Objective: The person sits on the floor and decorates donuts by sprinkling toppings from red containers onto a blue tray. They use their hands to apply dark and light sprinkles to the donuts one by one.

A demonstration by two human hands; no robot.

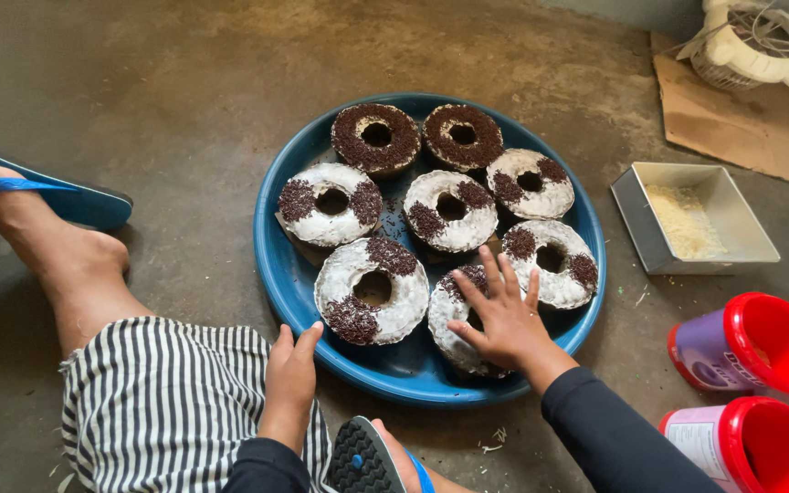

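Gripping nothing, the left hand (290, 372) rests loosely curled against the blue tray's (278, 265) near rim on the floor; the right hand (501, 312) lies flat, fingers spread, on a near-edge frosted ring cake (454, 329), metal tin (692, 217) farther right.

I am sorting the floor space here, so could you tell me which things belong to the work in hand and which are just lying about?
In hand:
- right hand resting on the nearest doughnut
- left hand at the rim of the blue tray
- seven other iced, sprinkled doughnuts on it

Lying about:
- metal tin with pale shreds
- two red-rimmed tubs
- cardboard
- white fan
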